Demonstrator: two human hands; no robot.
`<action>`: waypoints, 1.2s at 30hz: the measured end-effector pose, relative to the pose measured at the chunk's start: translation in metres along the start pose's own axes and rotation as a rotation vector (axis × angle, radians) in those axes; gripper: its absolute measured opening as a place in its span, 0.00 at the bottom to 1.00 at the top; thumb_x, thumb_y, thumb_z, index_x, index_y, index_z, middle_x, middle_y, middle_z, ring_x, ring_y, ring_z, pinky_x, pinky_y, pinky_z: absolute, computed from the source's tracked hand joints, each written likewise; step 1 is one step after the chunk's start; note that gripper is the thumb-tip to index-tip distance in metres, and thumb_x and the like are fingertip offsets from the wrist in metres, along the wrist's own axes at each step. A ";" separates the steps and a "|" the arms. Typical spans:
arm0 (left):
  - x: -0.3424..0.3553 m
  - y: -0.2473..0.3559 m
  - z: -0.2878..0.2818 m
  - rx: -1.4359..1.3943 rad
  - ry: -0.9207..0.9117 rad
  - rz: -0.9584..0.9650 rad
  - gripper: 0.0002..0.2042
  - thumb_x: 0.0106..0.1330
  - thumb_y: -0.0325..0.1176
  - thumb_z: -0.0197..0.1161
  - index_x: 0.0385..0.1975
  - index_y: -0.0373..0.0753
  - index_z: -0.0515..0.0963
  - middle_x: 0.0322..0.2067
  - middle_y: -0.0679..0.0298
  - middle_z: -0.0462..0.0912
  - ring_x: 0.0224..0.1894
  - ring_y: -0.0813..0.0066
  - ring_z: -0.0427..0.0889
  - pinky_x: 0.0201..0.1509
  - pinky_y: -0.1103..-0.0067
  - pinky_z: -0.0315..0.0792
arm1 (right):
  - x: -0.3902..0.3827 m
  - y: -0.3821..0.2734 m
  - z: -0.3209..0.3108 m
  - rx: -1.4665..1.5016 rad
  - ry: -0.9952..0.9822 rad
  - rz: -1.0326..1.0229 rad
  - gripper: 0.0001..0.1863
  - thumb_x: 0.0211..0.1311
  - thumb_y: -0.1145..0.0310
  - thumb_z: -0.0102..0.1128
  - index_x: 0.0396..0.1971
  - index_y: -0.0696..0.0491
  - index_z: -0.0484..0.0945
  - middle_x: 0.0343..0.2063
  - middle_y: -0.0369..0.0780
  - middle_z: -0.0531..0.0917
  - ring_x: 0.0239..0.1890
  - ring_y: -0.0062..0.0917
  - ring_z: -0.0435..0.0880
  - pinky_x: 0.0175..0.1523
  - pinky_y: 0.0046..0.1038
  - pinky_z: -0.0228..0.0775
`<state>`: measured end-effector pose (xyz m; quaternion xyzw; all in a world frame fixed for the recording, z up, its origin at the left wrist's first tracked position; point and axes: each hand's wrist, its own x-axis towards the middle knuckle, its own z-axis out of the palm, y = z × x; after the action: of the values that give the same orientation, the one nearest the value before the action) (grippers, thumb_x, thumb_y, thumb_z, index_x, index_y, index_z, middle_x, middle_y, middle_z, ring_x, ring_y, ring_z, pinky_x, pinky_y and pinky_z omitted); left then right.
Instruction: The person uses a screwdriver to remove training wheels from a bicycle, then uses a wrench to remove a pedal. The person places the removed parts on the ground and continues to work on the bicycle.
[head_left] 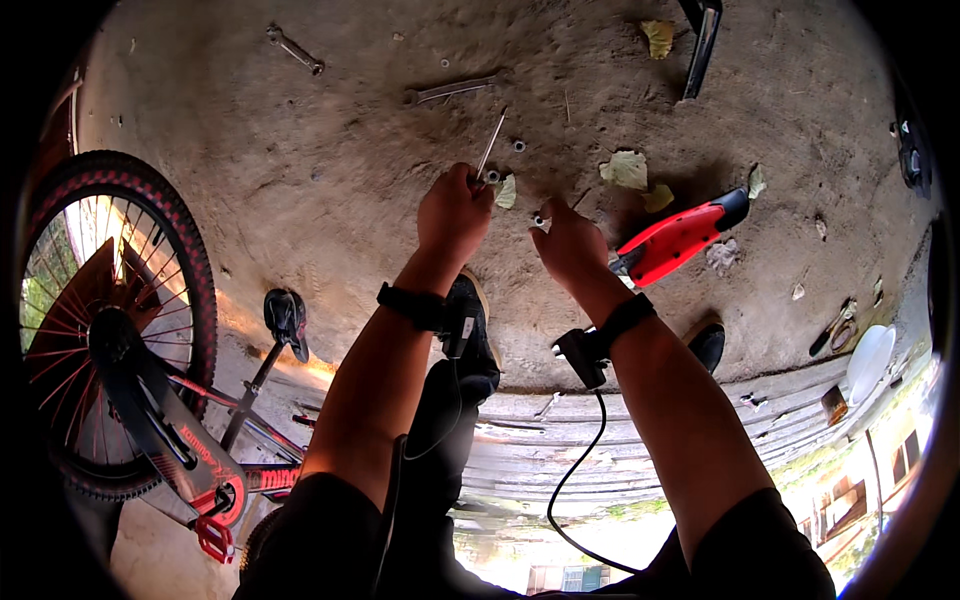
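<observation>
My left hand (455, 212) is closed around a slim metal rod (491, 143) that looks like a screwdriver shaft, its tip pointing up and away over the dirt. A small round nut (492, 177) shows beside those fingers; whether they touch it I cannot tell. Just to the right, my right hand (572, 245) is closed in a pinch on a small silvery nut-like part (539, 221). Another small nut (519, 146) lies on the ground beyond both hands. Farther off are an open-end wrench (455, 90) and a shorter wrench (296, 50).
A bicycle with a red-and-black tyre (205, 290) stands at the left, its pedal (215, 538) sticking out. Right of my hands lies a long red-and-black plastic piece (680, 242). Dry leaves (625, 169) dot the dirt. Cables (552, 490) hang from my wrist straps.
</observation>
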<state>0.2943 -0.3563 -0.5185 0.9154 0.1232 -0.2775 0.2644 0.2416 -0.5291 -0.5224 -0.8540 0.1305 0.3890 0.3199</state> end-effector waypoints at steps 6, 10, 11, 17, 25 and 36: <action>0.018 0.013 0.028 0.093 -0.042 0.041 0.12 0.61 0.39 0.62 0.39 0.39 0.78 0.34 0.53 0.83 0.39 0.49 0.82 0.41 0.61 0.75 | 0.029 0.021 0.017 -0.221 -0.074 -0.071 0.15 0.63 0.59 0.57 0.45 0.51 0.73 0.35 0.49 0.84 0.40 0.47 0.83 0.45 0.46 0.76; 0.026 0.003 0.026 0.229 -0.012 0.046 0.11 0.60 0.39 0.60 0.34 0.39 0.77 0.34 0.50 0.82 0.39 0.46 0.81 0.40 0.58 0.74 | 0.036 0.020 0.014 -0.167 -0.115 -0.101 0.13 0.59 0.60 0.55 0.38 0.54 0.76 0.34 0.49 0.84 0.38 0.45 0.84 0.43 0.44 0.76; 0.027 0.002 0.025 0.238 -0.011 0.018 0.10 0.60 0.39 0.60 0.33 0.39 0.76 0.34 0.50 0.82 0.39 0.46 0.81 0.40 0.58 0.74 | 0.032 0.017 0.002 -0.140 -0.131 -0.120 0.14 0.56 0.60 0.58 0.38 0.54 0.76 0.33 0.49 0.84 0.38 0.45 0.84 0.43 0.43 0.77; 0.043 0.035 0.032 0.130 0.115 0.140 0.10 0.58 0.38 0.61 0.35 0.40 0.76 0.31 0.55 0.81 0.36 0.51 0.81 0.39 0.60 0.74 | 0.013 0.038 -0.030 0.281 -0.144 -0.206 0.11 0.48 0.64 0.57 0.30 0.54 0.76 0.31 0.48 0.84 0.38 0.45 0.84 0.45 0.42 0.75; 0.050 0.049 0.046 0.284 0.063 0.145 0.09 0.58 0.37 0.60 0.35 0.41 0.77 0.32 0.57 0.84 0.35 0.53 0.83 0.37 0.61 0.76 | -0.031 0.066 -0.062 0.460 -0.341 -0.263 0.10 0.48 0.67 0.57 0.31 0.53 0.80 0.28 0.46 0.84 0.35 0.39 0.85 0.43 0.36 0.76; 0.017 0.042 0.037 0.193 -0.106 0.011 0.09 0.56 0.37 0.60 0.30 0.38 0.75 0.26 0.54 0.83 0.32 0.51 0.82 0.36 0.61 0.75 | -0.105 0.086 -0.061 0.703 -0.544 -0.037 0.11 0.60 0.62 0.52 0.31 0.53 0.79 0.28 0.42 0.84 0.31 0.29 0.85 0.39 0.32 0.76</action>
<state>0.3074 -0.4105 -0.5366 0.9213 0.0770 -0.3346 0.1828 0.1670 -0.6367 -0.4519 -0.5624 0.1506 0.5257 0.6203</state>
